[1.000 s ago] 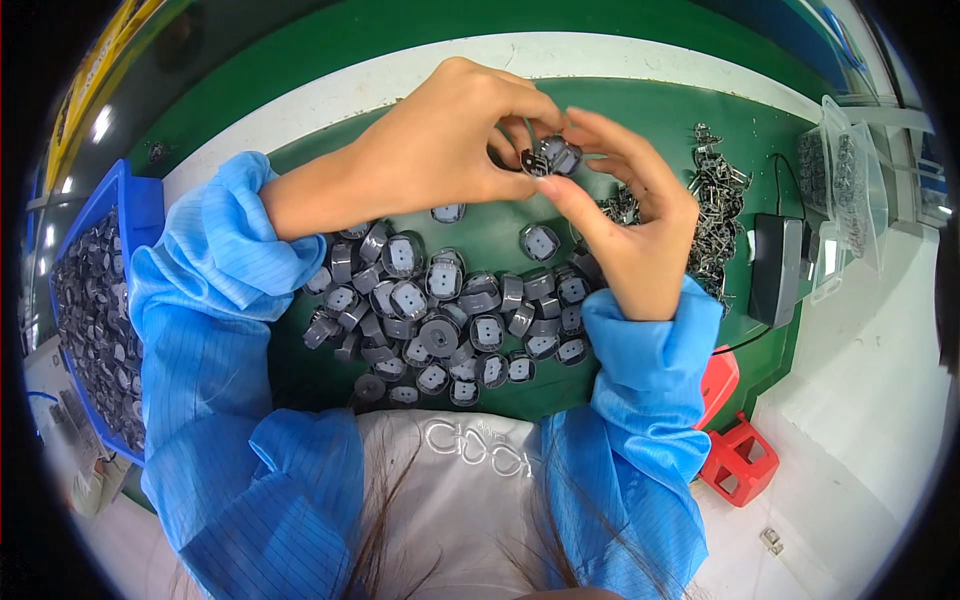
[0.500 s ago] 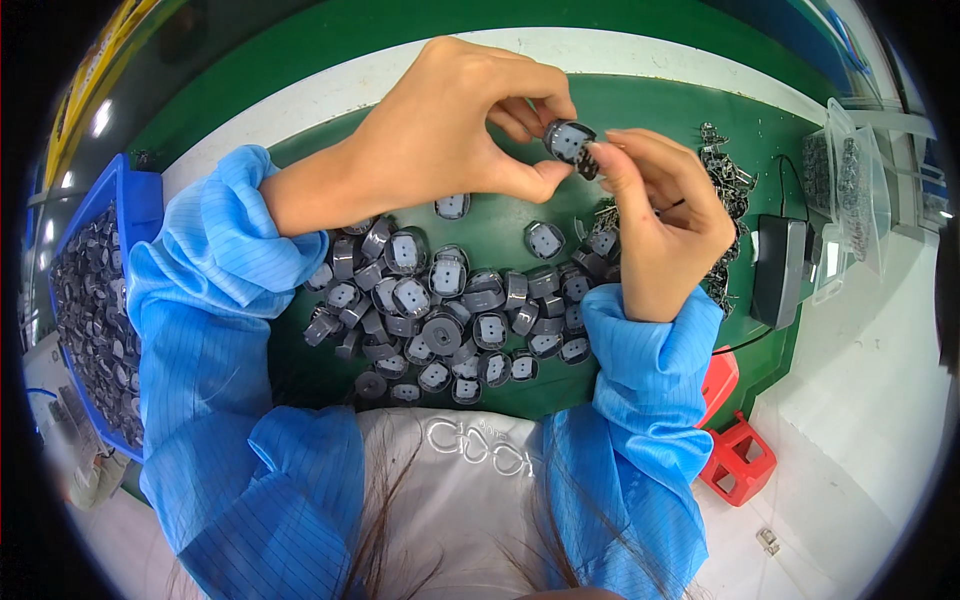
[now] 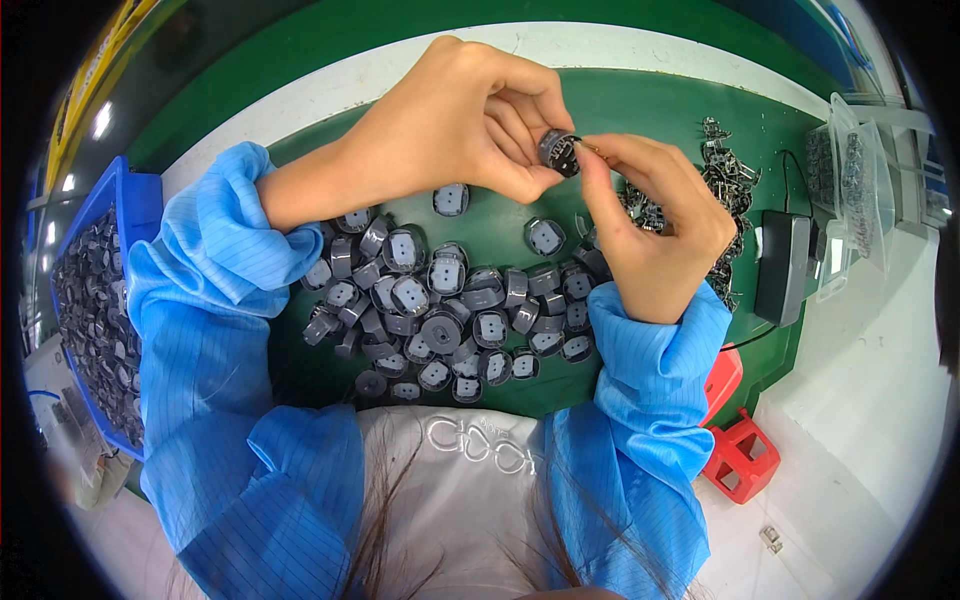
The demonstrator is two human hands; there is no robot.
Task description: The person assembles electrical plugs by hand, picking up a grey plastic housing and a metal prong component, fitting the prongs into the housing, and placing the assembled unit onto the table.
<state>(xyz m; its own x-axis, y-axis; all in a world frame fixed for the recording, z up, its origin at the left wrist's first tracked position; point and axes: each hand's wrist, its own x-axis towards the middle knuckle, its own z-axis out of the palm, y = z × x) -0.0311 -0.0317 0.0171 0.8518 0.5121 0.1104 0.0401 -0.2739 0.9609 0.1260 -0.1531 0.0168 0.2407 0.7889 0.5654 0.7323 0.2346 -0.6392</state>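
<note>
My left hand pinches a small round dark grey plastic housing between thumb and fingers, above the far part of the green mat. Close against its right side, my right hand is closed with thumb and forefinger together. A thin brassy glint shows at those fingertips, but the piece is too small to make out. Below the hands lies a heap of similar grey housings, many turned with a pale grey two-holed face up. Two housings lie apart from it, one of them a single housing nearer my right hand.
At right, a pile of small metal clips lies on the green mat. Beside it are a black box with a cable and a clear plastic tray. A blue bin of dark parts stands left; a red stool is lower right.
The housing in my left hand has been turned, so its pale face no longer shows and a dark side does. My right hand has shifted slightly, its fingertips still beside the housing.
</note>
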